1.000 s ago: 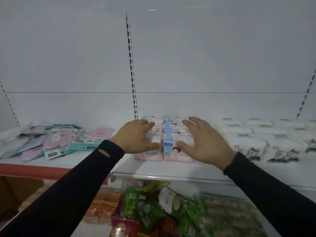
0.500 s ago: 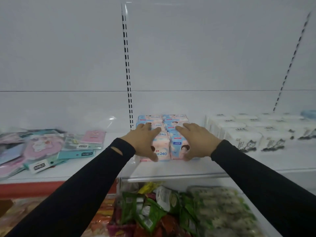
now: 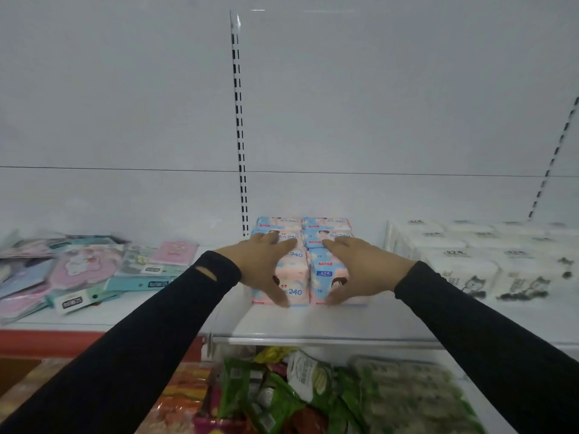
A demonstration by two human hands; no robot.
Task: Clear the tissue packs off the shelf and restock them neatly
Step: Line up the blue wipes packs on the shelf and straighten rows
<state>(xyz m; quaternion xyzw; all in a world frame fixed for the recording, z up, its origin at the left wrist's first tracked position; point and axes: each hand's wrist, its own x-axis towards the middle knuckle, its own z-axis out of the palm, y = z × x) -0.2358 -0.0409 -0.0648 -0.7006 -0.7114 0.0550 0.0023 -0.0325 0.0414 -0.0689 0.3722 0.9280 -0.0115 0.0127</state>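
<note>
Tissue packs: a block of soft pink-and-blue plastic-wrapped tissue packs (image 3: 302,261) printed with "240" stood on the white metal shelf (image 3: 313,324), in two columns side by side running back toward the white back panel (image 3: 376,104), just right of the slotted upright strip (image 3: 239,136).
Left hand: the left hand (image 3: 261,266) lay over the left column, its fingers (image 3: 282,245) spread wide and flat on the pack tops, the thumb reaching down the front face of the nearest pack.
Right hand: the right hand (image 3: 360,270) lay over the right column in the mirror pose, fingers (image 3: 336,244) wide and fairly straight on top, thumb down the front face; both hands pressed on the block rather than curling round a pack.
Sleeves: both arms wore long black sleeves (image 3: 141,355); the left cuff had a small slit showing skin.
To the right: white wrapped tissue packs with grey cartoon animals (image 3: 470,264) sat in rows on the same shelf, apart from the pink-and-blue block.
To the left: flat pastel pink and teal packaged items (image 3: 94,270) lay loosely overlapped on the adjoining shelf, which had a red front edge (image 3: 47,343).
Below: green and red snack bags (image 3: 282,396) were heaped on the level beneath.
</note>
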